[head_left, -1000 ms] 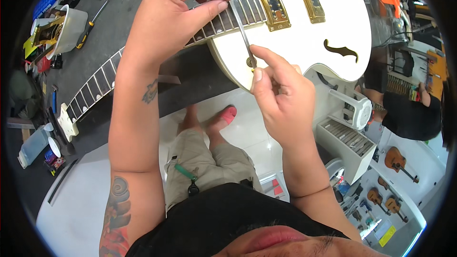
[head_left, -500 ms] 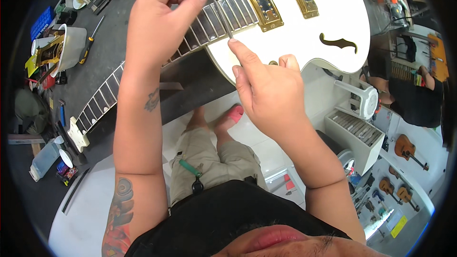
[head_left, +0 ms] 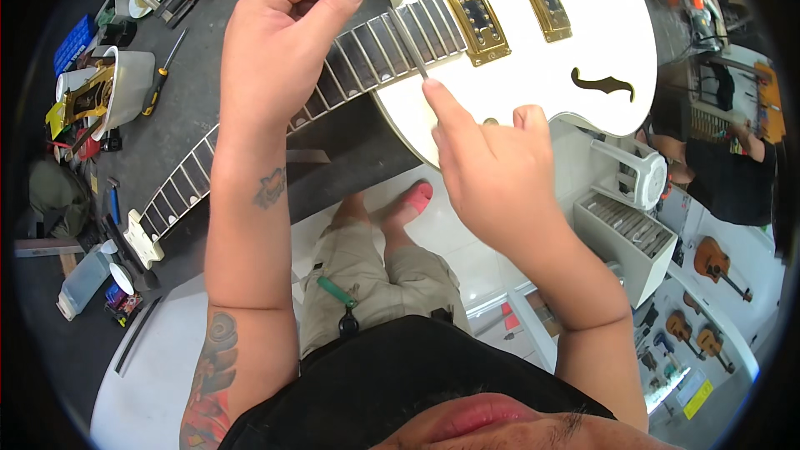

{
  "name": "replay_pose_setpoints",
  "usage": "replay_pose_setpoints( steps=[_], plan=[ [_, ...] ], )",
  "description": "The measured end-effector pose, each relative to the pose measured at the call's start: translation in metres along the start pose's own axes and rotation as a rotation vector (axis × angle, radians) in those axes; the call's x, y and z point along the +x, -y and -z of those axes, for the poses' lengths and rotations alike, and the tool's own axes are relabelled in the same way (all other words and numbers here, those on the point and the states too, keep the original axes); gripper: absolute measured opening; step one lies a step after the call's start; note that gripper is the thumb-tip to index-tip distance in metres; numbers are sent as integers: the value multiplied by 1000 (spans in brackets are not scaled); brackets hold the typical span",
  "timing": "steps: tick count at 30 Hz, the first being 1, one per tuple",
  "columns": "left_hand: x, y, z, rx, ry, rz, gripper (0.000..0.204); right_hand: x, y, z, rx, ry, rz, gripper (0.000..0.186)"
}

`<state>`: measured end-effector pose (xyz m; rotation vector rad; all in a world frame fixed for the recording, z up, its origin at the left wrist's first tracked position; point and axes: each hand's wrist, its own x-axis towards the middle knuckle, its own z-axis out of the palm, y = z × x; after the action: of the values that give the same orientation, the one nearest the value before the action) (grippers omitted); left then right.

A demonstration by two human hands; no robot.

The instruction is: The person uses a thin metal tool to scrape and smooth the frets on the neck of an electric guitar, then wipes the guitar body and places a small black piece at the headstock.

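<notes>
A white electric guitar (head_left: 508, 108) with gold pickups and an f-shaped hole lies across the bench. Its dark fretboard (head_left: 358, 54) with bright metal frets runs down to the left. A narrow metal strip like a slim file (head_left: 408, 42) lies across the upper frets. My right hand (head_left: 500, 175) has its index finger stretched out, the tip touching the strip's near end; the other fingers are curled and the thumb is hidden. Above the neck, my left hand (head_left: 279, 42) is closed with thumb and fingers together. Whatever it may pinch is hidden, and a gap shows between it and the strip.
A yellow-and-black screwdriver (head_left: 165, 75) lies beside a white tub (head_left: 132, 92) of parts. Past the headstock stands a clear bottle (head_left: 83, 283). A white stool (head_left: 637, 171) and a box of packed items (head_left: 625, 233) are at right, with another person (head_left: 717, 175) beyond.
The guitar, the metal strip and my right hand have shifted slightly right and down in view. My right thumb has gone out of sight. My left hand has barely moved.
</notes>
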<state>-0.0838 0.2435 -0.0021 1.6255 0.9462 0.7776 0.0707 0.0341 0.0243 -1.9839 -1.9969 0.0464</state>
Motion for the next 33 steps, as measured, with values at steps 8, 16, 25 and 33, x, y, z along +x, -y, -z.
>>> replay_pose_setpoints(
  steps=[8, 16, 25, 33],
  plan=[
    [2, -2, -3, -6, -5, -29, 27, 13, 3, 1, 39, 11, -21, 51],
    [0, -5, -4, 7, 13, -4, 28, 8, 6, 2, 84, 3, -70, 50],
    [0, -2, -1, 22, -6, 6, 29, 5, 10, 3, 76, -34, -73, 48],
    [-1, -2, 3, 24, -11, 12, 30, -2, 11, 9, 42, 1, -55, 48]
  ],
)
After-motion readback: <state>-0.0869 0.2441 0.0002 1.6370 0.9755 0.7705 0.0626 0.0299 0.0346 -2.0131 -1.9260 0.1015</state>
